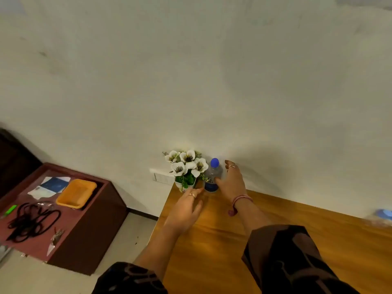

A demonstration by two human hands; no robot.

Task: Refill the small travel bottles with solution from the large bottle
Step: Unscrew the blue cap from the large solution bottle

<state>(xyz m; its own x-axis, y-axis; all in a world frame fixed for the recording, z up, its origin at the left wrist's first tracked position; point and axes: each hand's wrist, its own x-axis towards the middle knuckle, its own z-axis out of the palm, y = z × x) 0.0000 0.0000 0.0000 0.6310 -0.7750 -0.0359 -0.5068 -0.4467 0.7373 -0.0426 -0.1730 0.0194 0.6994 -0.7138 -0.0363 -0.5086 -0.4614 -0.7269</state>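
Large bottle (212, 177) upright at counter (286, 230) far corner, beside flower pot (186, 168). Right hand (232, 181) fingers spread, thumb touching bottle, not gripping. Left hand (186, 205) relaxed, empty. Thin plastic, probably light, squashy; grasp mid-body.

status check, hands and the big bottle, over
Both hands open: right hand reaching beside large bottle, left hand near. Bottle upright, capped. Flower pot close alongside.

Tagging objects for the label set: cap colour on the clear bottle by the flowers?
Blue, on the clear plastic bottle's round cap; head view, the only one.
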